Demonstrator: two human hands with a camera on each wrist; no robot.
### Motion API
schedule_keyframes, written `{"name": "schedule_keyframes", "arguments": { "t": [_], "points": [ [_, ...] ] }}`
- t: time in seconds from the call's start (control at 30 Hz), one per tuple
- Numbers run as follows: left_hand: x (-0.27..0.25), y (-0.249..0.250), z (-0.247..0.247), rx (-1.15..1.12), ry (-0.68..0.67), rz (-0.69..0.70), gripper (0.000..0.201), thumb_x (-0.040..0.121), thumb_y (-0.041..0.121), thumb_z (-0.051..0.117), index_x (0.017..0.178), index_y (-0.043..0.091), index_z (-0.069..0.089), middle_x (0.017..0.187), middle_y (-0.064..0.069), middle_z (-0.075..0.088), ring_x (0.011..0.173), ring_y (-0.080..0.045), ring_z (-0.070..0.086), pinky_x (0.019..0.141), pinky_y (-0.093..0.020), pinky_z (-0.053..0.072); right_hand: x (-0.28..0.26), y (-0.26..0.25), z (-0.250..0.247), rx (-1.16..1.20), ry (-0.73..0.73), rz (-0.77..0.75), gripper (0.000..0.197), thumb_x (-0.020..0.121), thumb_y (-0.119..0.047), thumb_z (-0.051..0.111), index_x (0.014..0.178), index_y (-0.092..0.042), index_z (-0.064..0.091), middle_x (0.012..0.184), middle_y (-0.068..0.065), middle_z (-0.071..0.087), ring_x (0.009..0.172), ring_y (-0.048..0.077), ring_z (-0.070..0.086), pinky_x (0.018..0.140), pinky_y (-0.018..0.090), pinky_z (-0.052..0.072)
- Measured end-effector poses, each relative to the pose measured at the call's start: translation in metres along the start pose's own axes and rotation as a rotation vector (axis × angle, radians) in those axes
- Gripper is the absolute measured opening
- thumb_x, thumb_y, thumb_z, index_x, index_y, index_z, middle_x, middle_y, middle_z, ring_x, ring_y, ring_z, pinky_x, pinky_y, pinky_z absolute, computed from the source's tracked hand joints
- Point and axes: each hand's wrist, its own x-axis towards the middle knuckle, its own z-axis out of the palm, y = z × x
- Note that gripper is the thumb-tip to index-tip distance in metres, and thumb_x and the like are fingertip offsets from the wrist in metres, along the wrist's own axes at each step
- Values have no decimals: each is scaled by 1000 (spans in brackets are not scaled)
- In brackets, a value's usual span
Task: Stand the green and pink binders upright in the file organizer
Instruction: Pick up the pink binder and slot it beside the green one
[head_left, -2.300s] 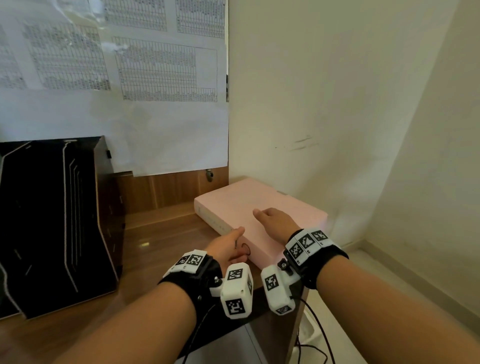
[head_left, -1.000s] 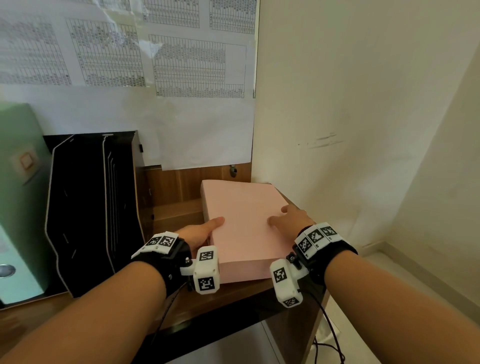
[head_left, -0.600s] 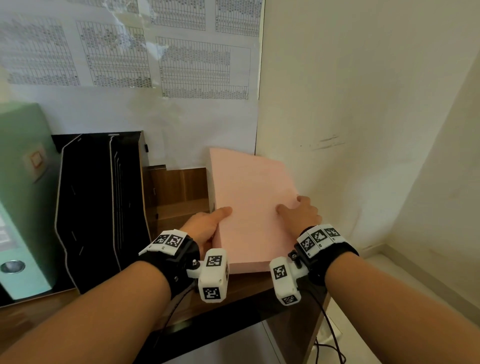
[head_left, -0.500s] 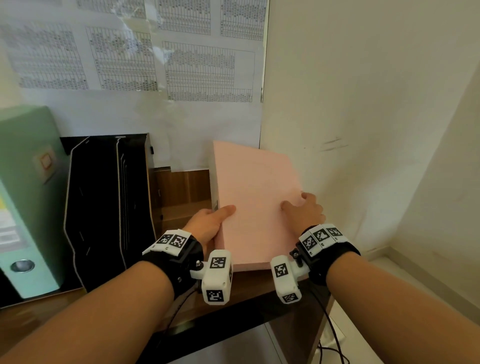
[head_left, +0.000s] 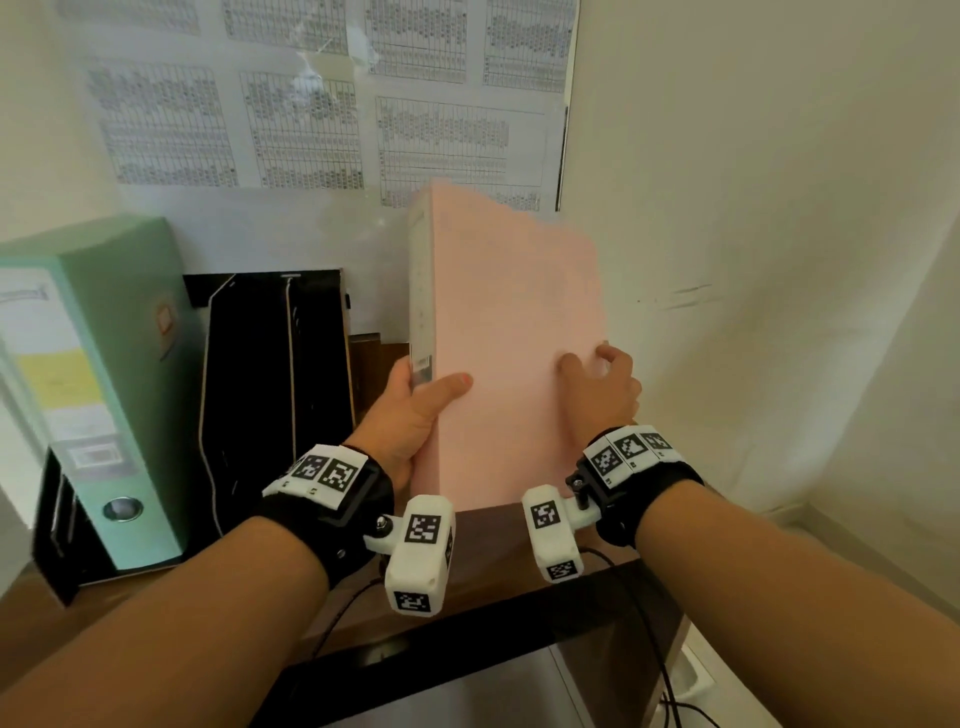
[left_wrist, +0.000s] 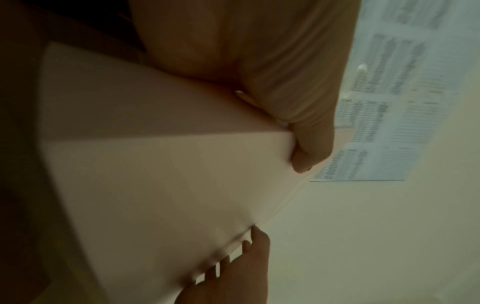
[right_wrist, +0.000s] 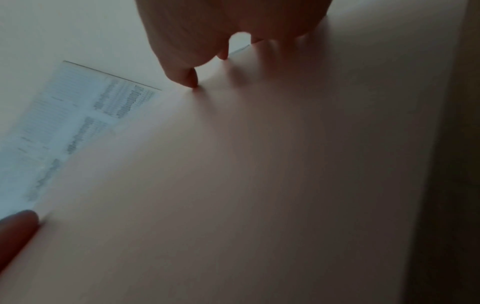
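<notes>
Pink binder (head_left: 514, 353), flat on the desk (head_left: 498, 566) earlier, now nearly upright, gripped at its edges by left hand (head_left: 410, 410) and, apparently, right hand (head_left: 605, 389).

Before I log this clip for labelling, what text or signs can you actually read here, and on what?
None can be read.
Wall sheets: printed tables, too small.
Green binder spine labels: blurred.
Pink binder spine label: too small.
Wrist bands: square black-and-white markers, no words.
</notes>
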Motion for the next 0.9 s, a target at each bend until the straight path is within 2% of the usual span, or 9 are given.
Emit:
{"name": "schedule_keyframes", "arguments": {
  "t": [0.07,0.2,0.37,0.53,0.6,0.7,0.77,0.83,0.9],
  "points": [
    [-5,5,-8,23,10,83,54,87,18,69,133,24,43,117,-6,66,100,-25,67,83,-43,56,-6,-11,7,49,12,-41,61,81,-46,56,138,-30,41,141,10,42,126,33,43,93,41,35],
    [-19,16,-24,105,59,266,54,77,26,75,124,37,49,122,-1,67,108,-23,67,93,-49,55,-23,-29,22,131,-7,-199,61,87,-46,52,144,-27,37,151,8,37,138,27,34,112,46,29],
    [-43,45,-42,257,142,554,65,74,27,71,129,36,39,118,15,59,108,-4,62,91,-29,55,-54,-48,50,137,-76,-430,62,98,-50,33,154,-26,20,163,4,18,151,22,11,122,44,10],
    [-61,65,-63,347,302,777,73,70,32,75,133,25,40,126,7,56,120,-9,57,99,-25,50,-103,-77,68,267,-264,-552,57,100,-48,33,153,-31,20,158,3,20,146,23,22,119,48,22],
    [-68,70,-71,345,350,838,74,72,25,77,135,20,38,126,9,55,123,-7,55,100,-20,48,-119,-87,74,359,-338,-614,57,99,-46,36,152,-29,24,153,3,26,142,18,28,117,45,27],
    [-78,73,-83,353,408,923,82,71,27,78,139,11,36,131,3,55,125,-10,56,102,-26,49,-133,-95,85,430,-450,-690,58,96,-43,39,150,-25,29,148,4,35,134,11,37,115,38,34],
    [-83,72,-89,360,435,953,83,71,23,80,139,14,35,126,16,53,121,4,54,99,-18,47,-139,-98,93,485,-547,-706,57,96,-43,41,149,-26,31,148,3,38,135,11,39,114,40,36],
    [-86,69,-95,378,434,949,82,72,9,82,135,22,32,122,29,48,116,14,53,95,-10,45,-144,-98,102,560,-638,-698,59,95,-46,41,148,-25,31,148,4,40,138,14,40,113,44,38],
    [-88,64,-101,421,406,924,85,71,3,83,133,27,30,122,29,47,116,17,52,95,-9,46,-149,-97,109,609,-705,-686,57,94,-44,40,147,-23,33,147,6,44,136,17,45,110,46,40]
  ]
}}
